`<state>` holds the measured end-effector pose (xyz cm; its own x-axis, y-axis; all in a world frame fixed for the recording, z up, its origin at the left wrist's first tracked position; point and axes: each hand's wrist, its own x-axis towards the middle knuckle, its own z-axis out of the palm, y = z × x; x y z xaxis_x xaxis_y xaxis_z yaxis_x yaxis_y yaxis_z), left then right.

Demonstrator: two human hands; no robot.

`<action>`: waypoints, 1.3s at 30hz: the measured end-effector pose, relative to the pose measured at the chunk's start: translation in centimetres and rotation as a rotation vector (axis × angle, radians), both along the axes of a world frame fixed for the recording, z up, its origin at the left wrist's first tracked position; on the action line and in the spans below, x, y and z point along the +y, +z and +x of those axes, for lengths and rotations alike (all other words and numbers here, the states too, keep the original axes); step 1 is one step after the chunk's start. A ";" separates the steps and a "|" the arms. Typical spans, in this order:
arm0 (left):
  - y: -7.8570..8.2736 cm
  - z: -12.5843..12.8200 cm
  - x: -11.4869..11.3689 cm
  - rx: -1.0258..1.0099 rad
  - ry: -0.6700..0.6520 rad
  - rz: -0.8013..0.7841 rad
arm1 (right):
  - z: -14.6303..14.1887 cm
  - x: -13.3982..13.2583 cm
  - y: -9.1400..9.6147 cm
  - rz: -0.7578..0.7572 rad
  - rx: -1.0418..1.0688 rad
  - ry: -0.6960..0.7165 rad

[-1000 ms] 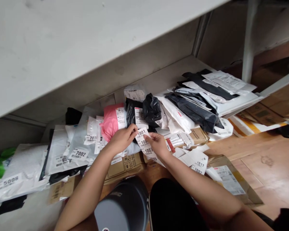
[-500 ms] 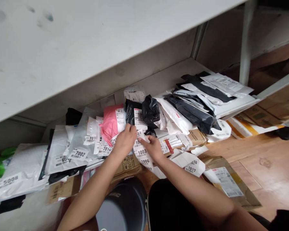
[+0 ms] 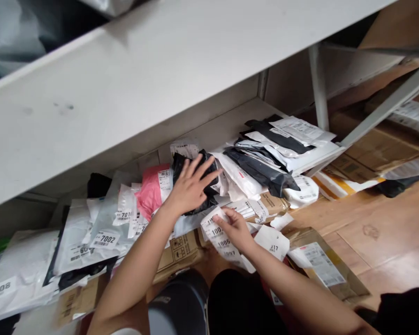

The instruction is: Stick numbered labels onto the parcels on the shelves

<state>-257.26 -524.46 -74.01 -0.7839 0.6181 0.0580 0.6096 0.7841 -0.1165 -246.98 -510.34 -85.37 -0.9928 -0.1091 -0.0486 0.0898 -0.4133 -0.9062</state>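
My left hand (image 3: 192, 188), fingers spread, reaches over a black plastic parcel (image 3: 209, 164) on the low shelf; whether it presses on it I cannot tell. In my right hand (image 3: 233, 225) a strip of number labels (image 3: 224, 245) is pinched between thumb and fingers, with numbers such as 1006 showing on it. The strip hangs down and trails beneath my right forearm. Just left of my left hand sits a pink parcel (image 3: 150, 188) bearing a white label. A white parcel (image 3: 235, 176) lies to the right of the black one.
White and grey parcels with number stickers, one a 7002 sticker (image 3: 105, 238), fill the shelf's left side. A stack of flat mailers (image 3: 275, 139) lies right. Overhead runs the upper shelf board (image 3: 160, 70). A flattened cardboard parcel (image 3: 326, 265) is on the wooden floor.
My left hand has left the label strip and opened over the black parcel. My right hand still holds the strip, now slightly lower and further right. The view has shifted.
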 end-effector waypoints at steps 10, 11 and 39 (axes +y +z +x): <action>0.0 -5.4 -1.2 -0.425 -0.144 0.519 | -5.2 -2.4 1.6 -0.220 -0.089 -0.260; 0.1 -5.3 -1.2 -0.424 -0.148 0.504 | -5.8 -2.8 1.5 -0.203 -0.093 -0.282; -0.3 -4.0 0.6 -0.203 -0.090 0.270 | -0.2 0.3 0.2 -0.049 -0.216 -0.103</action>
